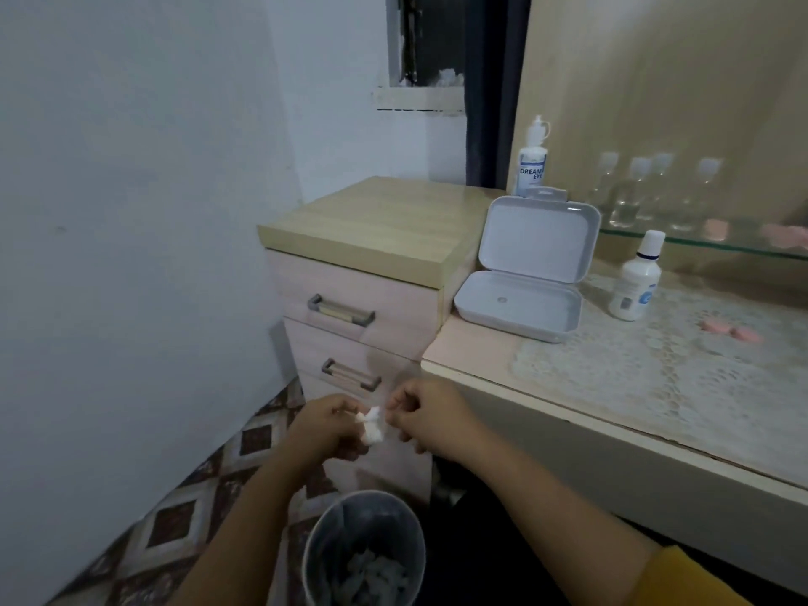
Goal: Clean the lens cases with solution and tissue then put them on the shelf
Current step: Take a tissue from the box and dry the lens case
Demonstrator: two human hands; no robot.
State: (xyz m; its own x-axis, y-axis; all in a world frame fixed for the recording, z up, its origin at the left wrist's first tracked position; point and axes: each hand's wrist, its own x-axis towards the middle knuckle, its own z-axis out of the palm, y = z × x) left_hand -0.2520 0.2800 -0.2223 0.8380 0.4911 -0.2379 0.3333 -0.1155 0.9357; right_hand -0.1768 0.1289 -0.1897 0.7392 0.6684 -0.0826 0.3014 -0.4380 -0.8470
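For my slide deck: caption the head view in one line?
Both hands work a white tissue wad above a grey bin, the white box open on the table.

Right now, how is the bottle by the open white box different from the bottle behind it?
The front bottle stands on the lace cloth with a rounded cap, and its label is unreadable. The back bottle stands behind the open white box, has a pointed nozzle tip, and its label reads DREAM EYE. Both are white and upright.
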